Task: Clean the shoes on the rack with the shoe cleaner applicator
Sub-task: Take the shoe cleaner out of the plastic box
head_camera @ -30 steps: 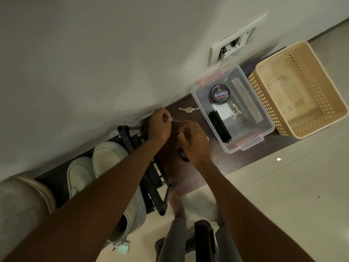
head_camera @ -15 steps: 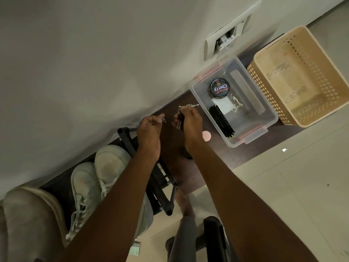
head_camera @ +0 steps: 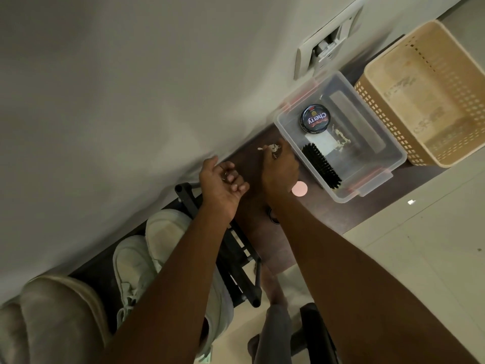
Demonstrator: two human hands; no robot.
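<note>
Dark-brown wood surface (head_camera: 309, 214) runs along the wall from 8 o'clock to 2 o'clock.

Left hand (head_camera: 223, 183), near centre: fingers curled round a small metal ring; only a glint of it shows.

Right hand (head_camera: 279, 169), just at 3 o'clock of the left: fingertips pinch a bunch of keys (head_camera: 271, 148) at the surface, beside the tub's near corner.

Tub (head_camera: 378, 164), clear plastic, at 2 o'clock of the hands. Holds a round black polish tin (head_camera: 315, 121), a black-bristled brush (head_camera: 321, 165) and a white sheet between them.

Basket (head_camera: 388, 111), beige, perforated, at 3 o'clock of the tub, touching or just beside it.

Pink disc (head_camera: 299, 188), on the wood between the right wrist and the tub.

Rack (head_camera: 236, 258), black, at 6 o'clock of the left hand, partly under the left forearm.

Shoes (head_camera: 136, 261), pale pair, on the rack at 7 o'clock, toes to the wall.

Applicator: cannot be told apart; a dark round item shows half hidden under the right forearm.

Wall plate (head_camera: 328, 43), white, at 1 o'clock.
</note>
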